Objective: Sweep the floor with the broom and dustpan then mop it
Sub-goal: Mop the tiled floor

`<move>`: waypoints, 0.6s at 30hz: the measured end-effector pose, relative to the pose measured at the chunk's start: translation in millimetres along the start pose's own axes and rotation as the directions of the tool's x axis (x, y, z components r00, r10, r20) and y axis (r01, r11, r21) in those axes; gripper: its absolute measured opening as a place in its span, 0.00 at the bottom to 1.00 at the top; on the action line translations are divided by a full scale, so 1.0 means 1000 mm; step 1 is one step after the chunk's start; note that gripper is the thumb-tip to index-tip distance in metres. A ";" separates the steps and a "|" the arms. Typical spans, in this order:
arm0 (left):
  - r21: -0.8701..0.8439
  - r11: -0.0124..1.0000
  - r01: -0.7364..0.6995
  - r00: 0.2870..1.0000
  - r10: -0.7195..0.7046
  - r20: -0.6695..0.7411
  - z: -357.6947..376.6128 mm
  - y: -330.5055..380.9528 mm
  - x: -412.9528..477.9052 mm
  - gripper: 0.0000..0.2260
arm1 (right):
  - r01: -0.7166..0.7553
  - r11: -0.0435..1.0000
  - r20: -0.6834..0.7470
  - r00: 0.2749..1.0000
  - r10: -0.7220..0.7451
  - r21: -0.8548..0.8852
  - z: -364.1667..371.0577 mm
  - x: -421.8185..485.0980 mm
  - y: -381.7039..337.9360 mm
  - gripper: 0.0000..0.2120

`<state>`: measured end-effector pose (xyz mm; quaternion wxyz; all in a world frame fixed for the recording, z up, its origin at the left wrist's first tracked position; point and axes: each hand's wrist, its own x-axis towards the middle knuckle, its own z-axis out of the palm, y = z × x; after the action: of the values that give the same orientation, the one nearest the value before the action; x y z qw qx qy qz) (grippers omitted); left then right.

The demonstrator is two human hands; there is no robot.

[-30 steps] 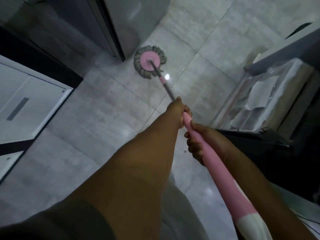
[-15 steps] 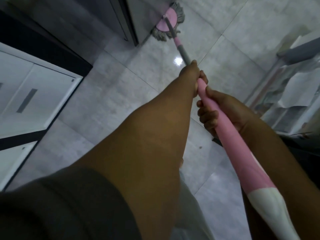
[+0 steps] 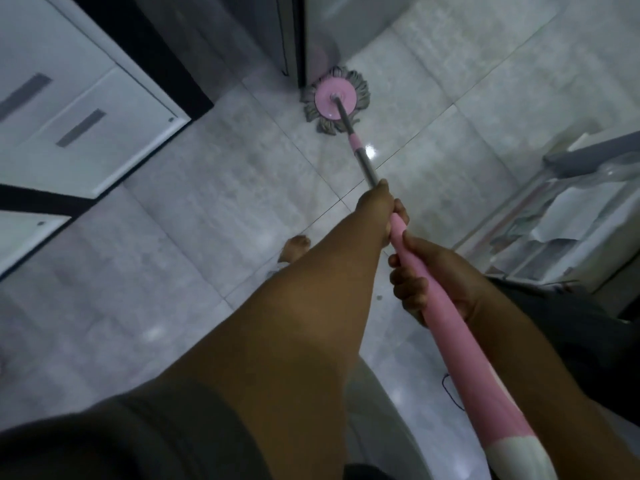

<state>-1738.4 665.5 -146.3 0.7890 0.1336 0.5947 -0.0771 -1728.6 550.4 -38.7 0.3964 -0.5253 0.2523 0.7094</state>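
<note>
At the foot of the grey cabinet (image 3: 346,29), the mop head (image 3: 335,100) lies flat on the floor (image 3: 207,220), straight ahead. Its handle (image 3: 446,327) runs back toward the body; the left hand (image 3: 377,209) grips foremost, the right hand (image 3: 427,282) grips behind.

Dark grey short sleeve (image 3: 114,441), one bare foot (image 3: 295,247).

Our mop head (image 3: 335,100) lies on the floor (image 3: 207,220) ahead, touching the bottom corner of a tall unit (image 3: 346,29), perhaps a fridge. A cabinet (image 3: 86,116) stands left, a rack (image 3: 571,220) right. On the mop handle (image 3: 453,344), our left hand (image 3: 377,209) grips ahead of our right hand (image 3: 426,282); our foot (image 3: 294,247) stands left of it.
</note>
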 end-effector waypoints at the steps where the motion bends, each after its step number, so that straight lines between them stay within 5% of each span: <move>1: -0.023 1.000 -0.005 1.000 0.005 -0.010 -0.007 -0.008 -0.006 0.19 | -0.011 1.000 0.009 1.000 0.011 -0.027 0.001 -0.003 0.009 0.19; 8: -0.215 0.976 -0.032 0.995 0.010 -0.102 -0.071 -0.026 -0.044 0.20 | -0.084 0.954 0.011 0.996 0.091 -0.289 0.036 -0.016 0.041 0.20; 18: -0.539 0.828 -0.152 0.967 0.010 -0.256 -0.192 0.008 -0.076 0.18 | -0.206 0.711 -0.070 0.974 0.216 -0.672 0.154 0.010 0.043 0.20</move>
<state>-1934.2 728.3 -121.8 0.7179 -0.0672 0.6767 0.1492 -1849.2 648.7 -1.0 0.0970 -0.5958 0.0332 0.7966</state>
